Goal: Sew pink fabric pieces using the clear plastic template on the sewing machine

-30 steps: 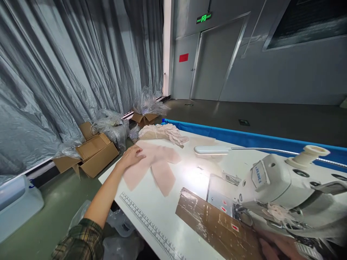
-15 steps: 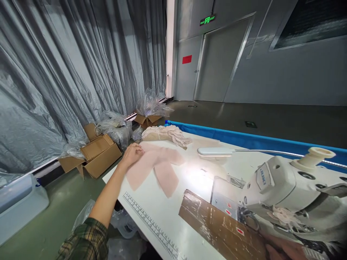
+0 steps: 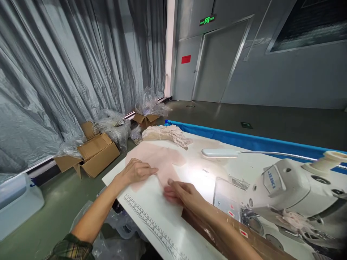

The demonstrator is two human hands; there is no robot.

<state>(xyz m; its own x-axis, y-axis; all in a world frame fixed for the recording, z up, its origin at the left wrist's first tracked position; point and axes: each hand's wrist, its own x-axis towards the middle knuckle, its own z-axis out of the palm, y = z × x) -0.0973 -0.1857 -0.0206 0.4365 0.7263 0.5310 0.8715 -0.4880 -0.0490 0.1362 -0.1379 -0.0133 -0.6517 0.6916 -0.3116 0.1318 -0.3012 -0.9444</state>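
Through the head camera, my left hand (image 3: 138,172) now lies flat, fingers stretched and together, on the near edge of the thin pale pink cut fabric pieces (image 3: 157,160); a second ago it rested farther out on that same pile, so it has drawn back toward me, and it presses rather than grips. My right hand (image 3: 182,193) is new here: it was down by the white industrial sewing machine (image 3: 287,189), and now it sits just right of my left hand, fingers loosely curled onto the nearest pink piece; whether they pinch it I cannot tell, since the fingertips blur. The pink pieces have shifted with my hands and lie bunched between and just beyond them on the white table (image 3: 151,209), with the printed black ruler strip (image 3: 151,225) just nearer than my hands. Beyond the fabric lies a tied bundle of cream lace trim (image 3: 165,133); right of my right hand a slim white lamp head (image 3: 219,153) shines down. I judge both hands now work one piece loose.
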